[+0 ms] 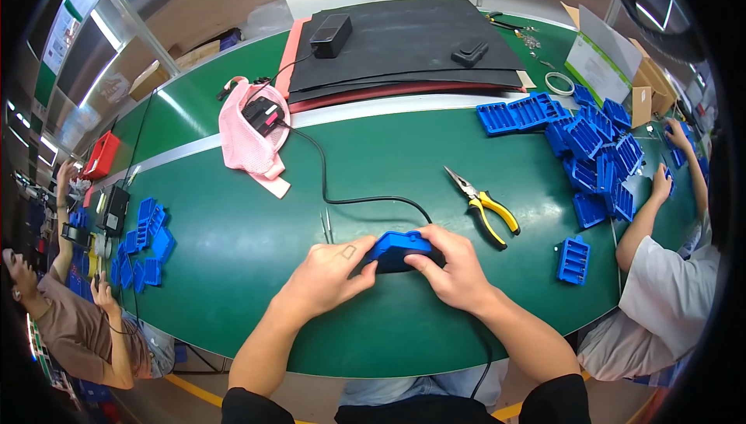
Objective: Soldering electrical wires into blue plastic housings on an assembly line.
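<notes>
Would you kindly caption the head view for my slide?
Both hands, left and right, hold a blue plastic part over a green table.

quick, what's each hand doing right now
Left hand: closed on the left end of the blue plastic part.
Right hand: closed on the right end of the same part, above the green table.

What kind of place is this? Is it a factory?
Probably yes, a small assembly workshop. People sit around one long green table, piles of blue plastic parts lie on it, and yellow-handled pliers wait beside the hands.
</notes>
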Tool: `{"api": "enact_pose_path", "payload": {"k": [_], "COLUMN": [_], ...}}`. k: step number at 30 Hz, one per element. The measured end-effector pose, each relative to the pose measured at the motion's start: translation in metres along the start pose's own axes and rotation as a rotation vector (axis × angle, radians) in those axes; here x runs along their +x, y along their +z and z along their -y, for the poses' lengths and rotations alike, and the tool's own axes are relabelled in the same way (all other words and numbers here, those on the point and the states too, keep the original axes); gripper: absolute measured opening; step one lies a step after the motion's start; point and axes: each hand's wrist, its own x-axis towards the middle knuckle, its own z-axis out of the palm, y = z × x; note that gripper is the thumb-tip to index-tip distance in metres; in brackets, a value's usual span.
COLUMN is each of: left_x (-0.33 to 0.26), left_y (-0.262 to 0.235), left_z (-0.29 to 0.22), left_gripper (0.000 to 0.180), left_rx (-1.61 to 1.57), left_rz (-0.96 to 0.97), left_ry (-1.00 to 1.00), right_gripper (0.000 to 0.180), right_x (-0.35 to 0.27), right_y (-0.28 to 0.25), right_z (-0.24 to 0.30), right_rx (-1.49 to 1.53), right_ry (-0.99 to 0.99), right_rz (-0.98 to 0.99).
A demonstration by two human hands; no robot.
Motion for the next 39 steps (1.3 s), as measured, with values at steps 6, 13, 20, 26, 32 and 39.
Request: {"api": "enact_pose_path", "payload": {"k": [6, 13, 20, 26, 32, 39], "left_x": [0.000, 0.005, 0.004, 0.002, 0.001, -0.001], "left_y": [-0.014, -0.013, 0.025, 0.032, 0.033, 0.037], "left_z": [0.005, -0.001, -0.016, -0.019, -0.021, -0.018], "left_gripper": [0.028, 0.041, 0.042, 0.046, 0.045, 0.045], "left_rx": [-0.224, -0.335, -0.226, -0.229, -0.240, -0.237], "left_rz": [0.127, 0.074, -0.257, -0.302, -0.285, -0.274], "left_ry": [-0.057, -0.039, -0.028, -0.081, -0.100, -0.062], "right_gripper": [0.026, 0.026, 0.031, 0.031, 0.029, 0.032], "right_x": [0.007, 0.001, -0.004, -0.010, -0.012, -0.011], "right_y": [-0.012, -0.009, 0.012, 0.021, 0.022, 0.020], "right_z": [-0.004, -0.013, 0.002, -0.002, -0.003, -0.002], "right_rx": [0.058, 0.547, 0.733, 0.871, 0.867, 0.828], "right_ry": [-0.032, 0.230, 0.392, 0.400, 0.390, 0.421], "right_rz": [0.148, 0.178, 0.071, 0.086, 0.109, 0.147]}}
